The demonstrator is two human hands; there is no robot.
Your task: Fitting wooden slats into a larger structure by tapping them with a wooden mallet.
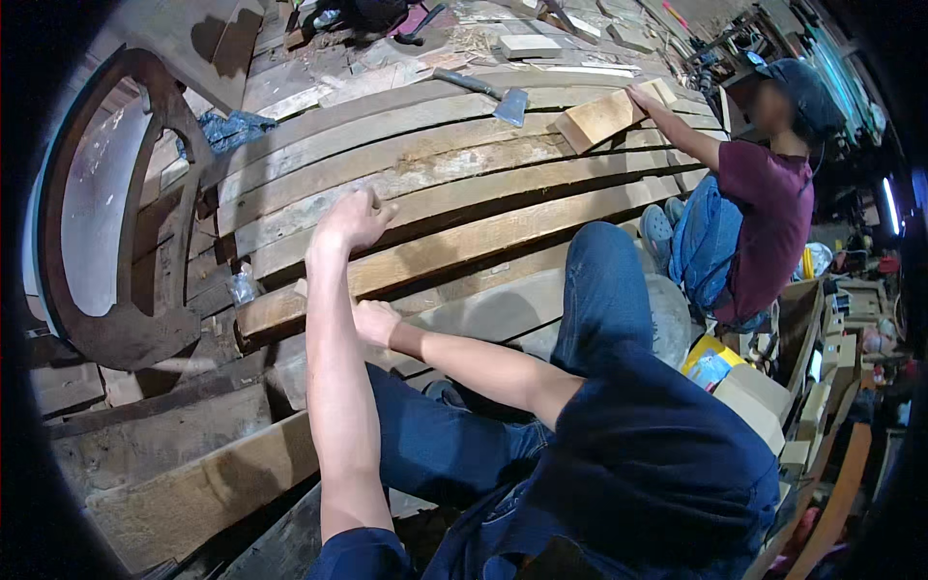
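My left hand (355, 218) is raised over the planks, its fingers curled in and the thumb sticking out; whatever it may hold is hidden. Lower down, my right hand (376, 323) is closed beside a thick wooden beam (435, 259), partly behind my left forearm. What the right hand grips is hidden, though a small pale piece (302, 287) shows on the other side of that forearm, at the beam's near end. Farther off, a hatchet (511, 107) lies on the planks (387, 145). A co-worker's hand rests on a squared wooden block (599, 120) at the far right.
A co-worker in a maroon shirt (768, 213) crouches at the right. On the left stands a curved dark wooden frame (130, 333), with a crumpled blue plastic bag (232, 130) behind it. Dark gaps run between the planks. Boxes and a yellow container (710, 356) crowd the right side.
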